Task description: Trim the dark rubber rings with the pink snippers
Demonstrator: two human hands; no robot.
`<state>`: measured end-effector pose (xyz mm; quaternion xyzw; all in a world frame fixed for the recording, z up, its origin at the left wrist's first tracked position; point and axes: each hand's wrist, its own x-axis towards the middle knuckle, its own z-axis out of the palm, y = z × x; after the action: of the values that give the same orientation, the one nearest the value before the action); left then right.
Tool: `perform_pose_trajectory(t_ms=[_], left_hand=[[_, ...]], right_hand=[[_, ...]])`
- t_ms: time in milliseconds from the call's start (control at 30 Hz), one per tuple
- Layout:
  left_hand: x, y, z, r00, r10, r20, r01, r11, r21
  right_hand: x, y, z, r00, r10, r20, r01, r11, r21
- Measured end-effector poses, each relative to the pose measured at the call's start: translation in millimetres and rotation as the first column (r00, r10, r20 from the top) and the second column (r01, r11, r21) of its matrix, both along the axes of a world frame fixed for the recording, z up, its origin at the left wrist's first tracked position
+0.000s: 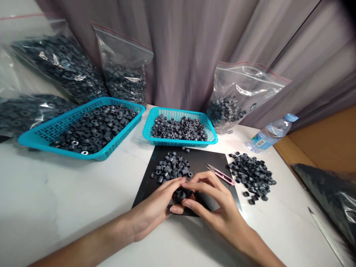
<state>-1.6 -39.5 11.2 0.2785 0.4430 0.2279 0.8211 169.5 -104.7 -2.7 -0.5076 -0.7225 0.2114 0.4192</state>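
Both hands meet over a black mat (204, 161) on the white table. My left hand (155, 207) and my right hand (214, 202) are curled around a small clump of dark grey rubber rings (180, 194), fingertips touching above it. A loose pile of the same rings (172, 167) lies on the mat just beyond my fingers. Pink-handled snips (221, 174) rest on the mat by my right hand. Another pile of rings (251, 174) sits on the table to the right.
Two turquoise baskets of rings stand behind the mat, a large one (41, 139) at left and a smaller one (180, 142) in the middle. Clear zip bags of rings (125, 79) lean on a curtain. A water bottle (271, 133) lies at right.
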Motion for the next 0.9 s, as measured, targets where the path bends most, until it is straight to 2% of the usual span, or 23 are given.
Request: perform_pose_trajectory(t_ms=[133, 233, 433, 500, 567, 700, 800, 900], left_hand=[[2, 3, 5.2, 1.0, 0.0, -0.016, 0.0, 1.0, 0.013], [2, 4, 6.9, 0.999, -0.051, 0.007, 0.051, 0.997, 0.057], [-3, 6, 3.6, 0.99, -0.129, -0.064, 0.136, 0.983, 0.12], [-4, 5, 1.8, 0.988, -0.137, -0.074, 0.144, 0.984, 0.101], [-4, 3, -0.4, 0.989, -0.12, -0.08, 0.127, 0.988, 0.083], [-3, -5, -4.1, 0.992, -0.04, -0.118, 0.047, 0.997, 0.06], [-1, -9, -4.1, 0.992, -0.033, -0.121, 0.033, 0.999, -0.003], [1, -11, -3.0, 0.997, -0.012, -0.072, 0.012, 1.0, -0.001]], right_hand=[[1, -2, 2.3, 0.998, -0.065, 0.027, 0.064, 0.997, 0.042], [0, -5, 4.2, 0.995, -0.091, 0.034, 0.088, 0.992, 0.087], [-21, -11, -2.9, 0.995, -0.006, 0.096, -0.016, 0.975, 0.222], [-31, -12, -10.2, 0.985, -0.058, 0.163, 0.002, 0.945, 0.327], [-40, -12, -17.8, 0.965, -0.13, 0.229, 0.03, 0.919, 0.394], [-46, -13, -26.4, 0.934, -0.262, 0.243, 0.143, 0.898, 0.416], [-44, -14, -25.5, 0.916, -0.284, 0.285, 0.133, 0.882, 0.453], [-43, -13, -23.7, 0.906, -0.308, 0.289, 0.137, 0.861, 0.49]])
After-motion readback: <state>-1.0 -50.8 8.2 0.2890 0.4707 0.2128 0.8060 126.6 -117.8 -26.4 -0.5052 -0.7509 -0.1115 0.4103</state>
